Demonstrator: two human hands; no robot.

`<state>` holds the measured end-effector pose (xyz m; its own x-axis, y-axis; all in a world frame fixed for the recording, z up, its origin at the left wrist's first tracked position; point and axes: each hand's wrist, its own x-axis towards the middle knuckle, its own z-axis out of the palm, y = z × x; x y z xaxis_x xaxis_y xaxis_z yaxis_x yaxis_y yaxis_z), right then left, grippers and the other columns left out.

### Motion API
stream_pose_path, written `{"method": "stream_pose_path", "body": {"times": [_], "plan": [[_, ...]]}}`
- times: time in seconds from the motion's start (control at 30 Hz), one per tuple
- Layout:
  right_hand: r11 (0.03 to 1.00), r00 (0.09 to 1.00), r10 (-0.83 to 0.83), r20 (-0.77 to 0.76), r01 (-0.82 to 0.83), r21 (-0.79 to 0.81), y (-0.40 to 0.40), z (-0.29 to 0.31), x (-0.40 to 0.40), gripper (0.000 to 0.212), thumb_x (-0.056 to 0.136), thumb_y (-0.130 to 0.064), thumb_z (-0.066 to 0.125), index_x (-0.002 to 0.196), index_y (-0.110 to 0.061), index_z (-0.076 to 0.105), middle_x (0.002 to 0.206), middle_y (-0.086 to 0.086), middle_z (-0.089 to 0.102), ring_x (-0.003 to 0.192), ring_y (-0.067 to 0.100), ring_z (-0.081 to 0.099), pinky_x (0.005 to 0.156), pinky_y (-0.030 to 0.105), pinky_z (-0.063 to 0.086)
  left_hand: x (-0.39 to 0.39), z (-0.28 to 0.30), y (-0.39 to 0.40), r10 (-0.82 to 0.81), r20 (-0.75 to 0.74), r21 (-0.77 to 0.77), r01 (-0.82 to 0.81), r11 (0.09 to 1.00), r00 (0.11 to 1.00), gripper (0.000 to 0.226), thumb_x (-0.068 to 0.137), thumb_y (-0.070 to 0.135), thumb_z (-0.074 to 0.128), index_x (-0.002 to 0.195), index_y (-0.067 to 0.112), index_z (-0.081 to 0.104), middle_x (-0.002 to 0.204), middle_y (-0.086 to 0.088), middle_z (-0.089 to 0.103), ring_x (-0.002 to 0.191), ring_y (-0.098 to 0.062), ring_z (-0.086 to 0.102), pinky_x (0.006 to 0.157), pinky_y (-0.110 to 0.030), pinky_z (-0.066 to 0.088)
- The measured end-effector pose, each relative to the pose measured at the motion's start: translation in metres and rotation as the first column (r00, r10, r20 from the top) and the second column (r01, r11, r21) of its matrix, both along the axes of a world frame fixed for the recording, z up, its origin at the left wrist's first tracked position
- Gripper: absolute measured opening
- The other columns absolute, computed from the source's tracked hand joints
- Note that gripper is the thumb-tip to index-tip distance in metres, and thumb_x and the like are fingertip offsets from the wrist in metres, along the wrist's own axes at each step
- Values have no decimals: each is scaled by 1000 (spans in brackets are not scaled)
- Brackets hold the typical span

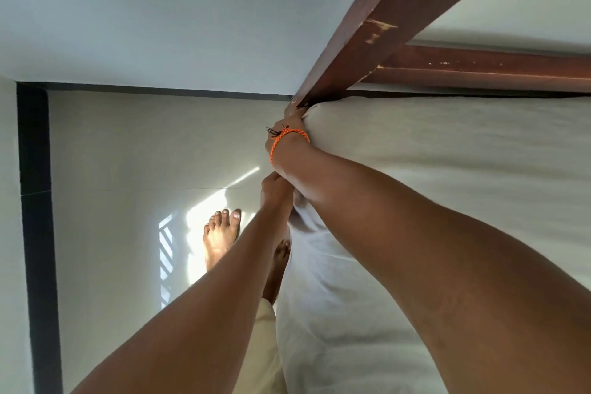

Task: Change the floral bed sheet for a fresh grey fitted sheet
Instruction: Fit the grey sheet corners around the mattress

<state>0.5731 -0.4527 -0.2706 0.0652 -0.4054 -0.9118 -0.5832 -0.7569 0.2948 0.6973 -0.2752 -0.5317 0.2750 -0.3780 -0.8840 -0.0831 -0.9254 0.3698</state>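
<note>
While the grey fitted sheet (pixel 447 169) lies stretched across the mattress, your right hand (pixel 289 126) is pressed down at its corner, fingers hidden between fabric and the wooden bed frame (pixel 383 25), so you cannot tell how they close. Just below that grip, your left hand (pixel 274 184) pinches the sheet's side edge, fingers curled on the cloth. An orange braided cord (pixel 287 137) circles your right wrist. Further below, your bare foot (pixel 222 233) stands on the sunlit tile floor (pixel 128 153).

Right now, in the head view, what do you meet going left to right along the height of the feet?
Black floor border → sunlit floor patch → bare foot → left forearm → grey sheet → right forearm → mattress top.
</note>
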Motion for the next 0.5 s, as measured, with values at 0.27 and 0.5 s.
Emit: {"method": "stream_pose_path", "body": {"times": [0.27,0.5], "plan": [[957,938,-261,227,283,-71,55,18,-11,71,91,-51,65,150,-15,47,156,13,45,151,39,34,124,61,21,-93,216,-63,62,-191,108,-42,993,980,24,102,8,47,96,8,70,102,-24,73,93,-28,58,75,-33,43],[755,582,-153,799,590,-286,55,35,-35,25,84,-5,64,108,-11,69,111,12,67,114,35,60,120,53,33,-64,186,5,-164,0,129,163,978,986,68,91,44,74,142,2,60,138,-19,63,130,-36,60,108,-49,50]]}}
